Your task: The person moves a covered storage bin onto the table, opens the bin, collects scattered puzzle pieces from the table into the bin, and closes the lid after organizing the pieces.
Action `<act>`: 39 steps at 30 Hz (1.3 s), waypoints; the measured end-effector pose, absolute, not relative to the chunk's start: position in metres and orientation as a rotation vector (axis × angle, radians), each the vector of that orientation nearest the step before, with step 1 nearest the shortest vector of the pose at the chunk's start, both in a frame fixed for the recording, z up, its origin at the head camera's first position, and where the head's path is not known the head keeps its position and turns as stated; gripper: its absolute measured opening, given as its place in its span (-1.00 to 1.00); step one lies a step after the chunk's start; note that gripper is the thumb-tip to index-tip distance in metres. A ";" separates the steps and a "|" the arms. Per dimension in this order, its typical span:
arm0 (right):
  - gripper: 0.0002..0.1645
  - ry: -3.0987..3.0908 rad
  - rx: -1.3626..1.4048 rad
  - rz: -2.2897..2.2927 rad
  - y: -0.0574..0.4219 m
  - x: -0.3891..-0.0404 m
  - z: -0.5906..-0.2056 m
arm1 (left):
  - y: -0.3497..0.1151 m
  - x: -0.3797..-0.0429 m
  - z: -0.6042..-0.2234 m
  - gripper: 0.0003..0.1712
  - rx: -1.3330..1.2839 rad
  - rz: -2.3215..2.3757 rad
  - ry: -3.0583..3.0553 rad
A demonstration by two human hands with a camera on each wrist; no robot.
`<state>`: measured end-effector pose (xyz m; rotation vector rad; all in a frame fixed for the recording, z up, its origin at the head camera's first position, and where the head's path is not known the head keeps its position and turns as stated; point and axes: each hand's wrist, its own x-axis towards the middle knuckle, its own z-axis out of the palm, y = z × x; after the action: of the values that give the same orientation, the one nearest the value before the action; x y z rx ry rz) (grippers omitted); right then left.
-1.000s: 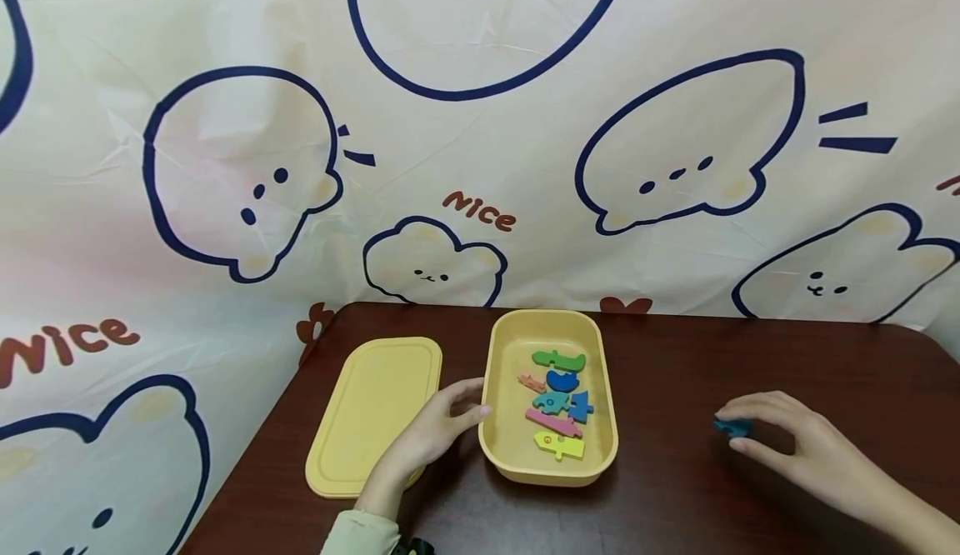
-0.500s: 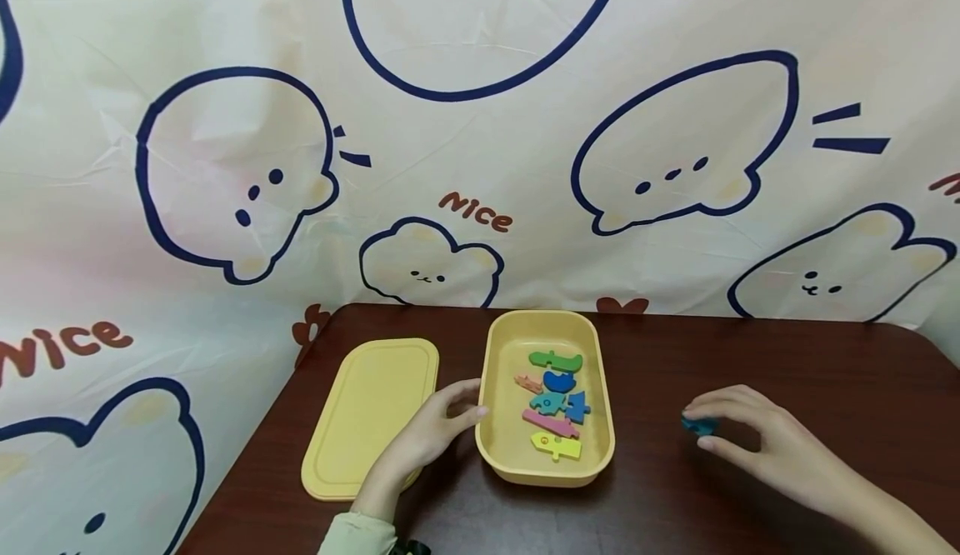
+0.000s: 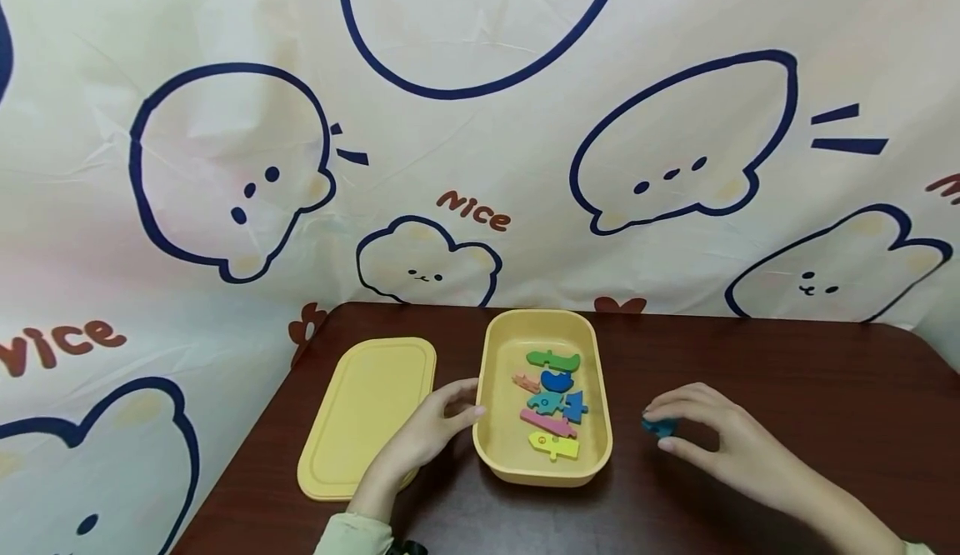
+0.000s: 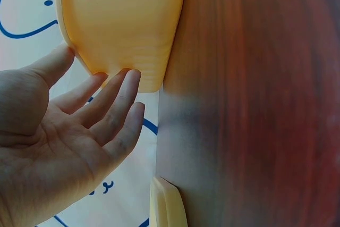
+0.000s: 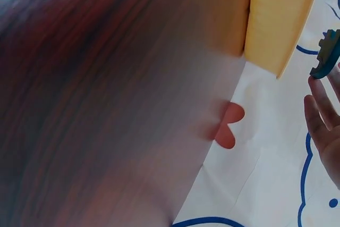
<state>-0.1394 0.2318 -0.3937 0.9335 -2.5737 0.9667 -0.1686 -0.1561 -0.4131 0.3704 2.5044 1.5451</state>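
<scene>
My right hand [image 3: 708, 430] pinches a dark teal puzzle piece [image 3: 660, 427] between thumb and fingers, above the table to the right of the yellow box [image 3: 543, 476]. In the right wrist view the piece [image 5: 328, 54] shows a notched edge at the fingertips, partly cut off by the frame. My left hand [image 3: 431, 426] rests against the box's left side. In the left wrist view its thumb touches the rim and its loosely extended fingers touch the outer wall [image 4: 122, 35]. Inside the box lie several puzzle pieces: green [image 3: 553, 361], blue [image 3: 557, 381], teal [image 3: 545, 402], pink [image 3: 548, 422], yellow [image 3: 553, 445] and orange.
A flat yellow lid [image 3: 367, 413] lies on the dark brown table [image 3: 787, 388], left of the box and partly behind the left forearm. A pale cloth [image 3: 540, 138] with cartoon outlines hangs behind the table and along its left side.
My right hand has moved left toward the box, carrying the teal puzzle piece. The left hand stays against the box. The whole head view has shifted slightly.
</scene>
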 end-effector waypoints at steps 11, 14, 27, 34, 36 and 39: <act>-0.58 -2.561 0.969 0.996 0.215 -0.141 -0.393 | -0.157 -0.169 -0.413 -0.46 0.373 1.525 2.521; -0.62 -2.577 0.961 1.007 0.210 -0.141 -0.393 | -0.157 -0.168 -0.414 -0.46 0.358 1.527 2.521; -0.68 -2.543 0.981 1.120 0.189 -0.141 -0.389 | -0.156 -0.169 -0.414 -0.45 0.409 1.540 2.519; -0.70 -2.479 1.037 1.185 0.175 -0.143 -0.386 | -0.155 -0.168 -0.413 -0.45 0.389 1.564 2.504; -0.71 -2.476 1.041 1.196 0.171 -0.144 -0.386 | -0.155 -0.168 -0.412 -0.45 0.381 1.572 2.499; -0.72 -2.478 1.045 1.210 0.166 -0.145 -0.386 | -0.155 -0.168 -0.412 -0.45 0.375 1.571 2.496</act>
<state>-0.1454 0.1658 -0.3855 1.0448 -2.4780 1.2097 -0.1683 -0.1551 -0.4120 0.3750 2.4961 1.5708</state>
